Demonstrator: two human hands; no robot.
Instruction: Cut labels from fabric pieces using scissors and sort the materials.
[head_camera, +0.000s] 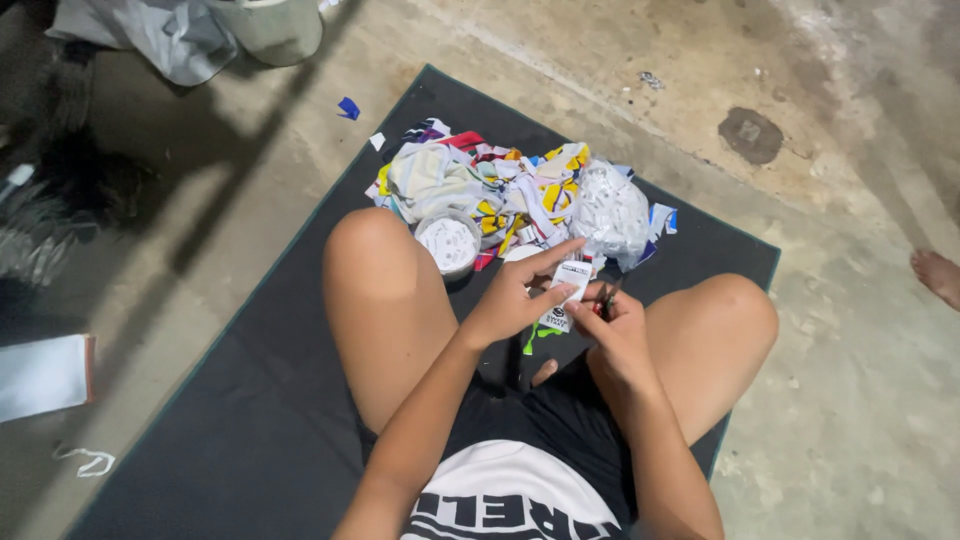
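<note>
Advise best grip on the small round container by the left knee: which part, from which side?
Pinch the round container across its rim from straight above. It sits upright with its open top facing up, the left knee crowds its near-left side and the scrap pile its far side, so probably only the top is free.

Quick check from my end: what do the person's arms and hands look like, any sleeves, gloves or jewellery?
Both arms are bare from elbow to fingertips. The left hand and right hand wear no gloves, and no rings, watch or bands show. No sleeves reach the forearms.

My right hand (612, 322) hides most of the scissors (603, 298); the bucket (272, 25) is cut off at the top edge.
</note>
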